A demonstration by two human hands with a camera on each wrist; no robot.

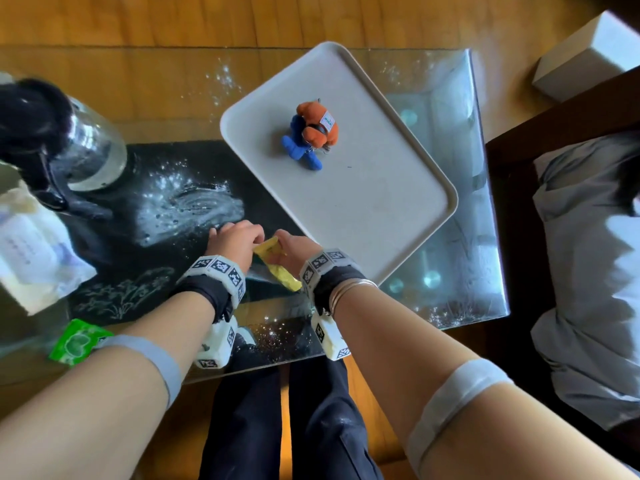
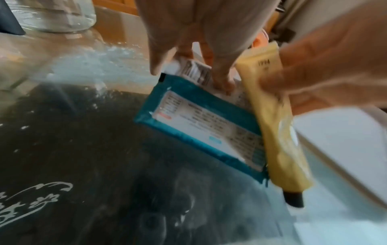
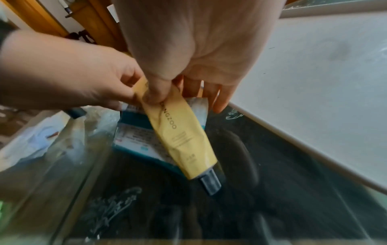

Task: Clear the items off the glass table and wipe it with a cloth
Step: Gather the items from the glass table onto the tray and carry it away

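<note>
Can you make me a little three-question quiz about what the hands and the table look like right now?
1. True or false: the plush toy lies on the tray.
2. Which hand pinches the yellow tube? A the left hand, B the right hand, C neither.
3. Fill in: the left hand's fingers hold a flat packet with a ____ border.

Key
1. True; it sits alone on the tray's far half.
2. B; the thumb and fingers pinch its crimped end, cap hanging down.
3. Teal; the packet hangs right beside the tube above the glass table.
</note>
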